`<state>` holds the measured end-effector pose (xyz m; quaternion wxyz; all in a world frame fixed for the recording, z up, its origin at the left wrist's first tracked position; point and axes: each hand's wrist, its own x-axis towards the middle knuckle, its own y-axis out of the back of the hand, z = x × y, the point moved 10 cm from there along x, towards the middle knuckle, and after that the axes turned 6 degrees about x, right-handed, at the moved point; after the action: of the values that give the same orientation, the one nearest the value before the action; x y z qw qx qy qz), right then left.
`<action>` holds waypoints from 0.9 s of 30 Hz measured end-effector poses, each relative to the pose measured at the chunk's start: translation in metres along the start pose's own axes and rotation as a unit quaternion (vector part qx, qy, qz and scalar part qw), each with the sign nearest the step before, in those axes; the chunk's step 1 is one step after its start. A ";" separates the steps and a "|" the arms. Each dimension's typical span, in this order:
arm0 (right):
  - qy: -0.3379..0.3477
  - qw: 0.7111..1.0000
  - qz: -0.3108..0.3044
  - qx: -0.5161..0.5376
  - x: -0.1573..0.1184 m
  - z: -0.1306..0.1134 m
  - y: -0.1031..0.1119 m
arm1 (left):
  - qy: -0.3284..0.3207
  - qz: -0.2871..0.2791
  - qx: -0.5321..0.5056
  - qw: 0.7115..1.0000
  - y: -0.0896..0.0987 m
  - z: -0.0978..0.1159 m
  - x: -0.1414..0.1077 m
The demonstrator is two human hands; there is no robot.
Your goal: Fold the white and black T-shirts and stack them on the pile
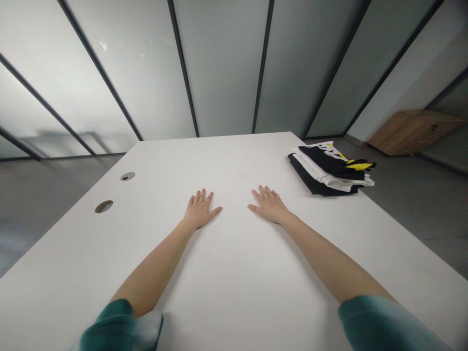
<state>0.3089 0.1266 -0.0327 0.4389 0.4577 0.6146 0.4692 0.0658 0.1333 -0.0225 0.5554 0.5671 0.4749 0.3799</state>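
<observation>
Both arms reach forward over a white table [226, 273]. My left hand [199, 209] lies palm down on the tabletop, fingers spread, holding nothing. To its right, across a gap, my right hand [269, 205] rests flat in the same way, also with nothing in it. Beyond my right hand, at the table's right edge, sits a stack of folded clothes [331, 168] in black and white, with yellow and white print on the top piece. Neither hand touches the stack.
Two round cable holes, a nearer one [104, 206] and a farther one [127, 176], are cut into the table's left side. Frosted glass panels [223, 63] with dark frames stand behind the table. A wooden cabinet [413, 131] is on the grey floor at the right.
</observation>
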 end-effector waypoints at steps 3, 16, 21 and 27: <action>0.002 1.000 0.006 0.004 0.001 0.001 -0.001 | 0.000 0.002 -0.001 1.000 0.000 -0.001 0.000; 0.007 1.000 0.011 0.005 -0.005 -0.002 0.002 | 0.004 0.018 0.011 1.000 0.000 0.000 -0.002; 0.012 1.000 0.017 0.005 -0.008 -0.002 0.003 | 0.011 0.020 0.014 1.000 0.004 0.003 -0.009; 0.012 1.000 0.025 0.006 -0.006 -0.002 0.007 | 0.012 0.017 0.003 1.000 0.005 0.003 -0.009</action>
<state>0.3094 0.1216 -0.0249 0.4169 0.4697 0.6110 0.4820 0.0668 0.1246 -0.0170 0.5418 0.5719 0.4729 0.3947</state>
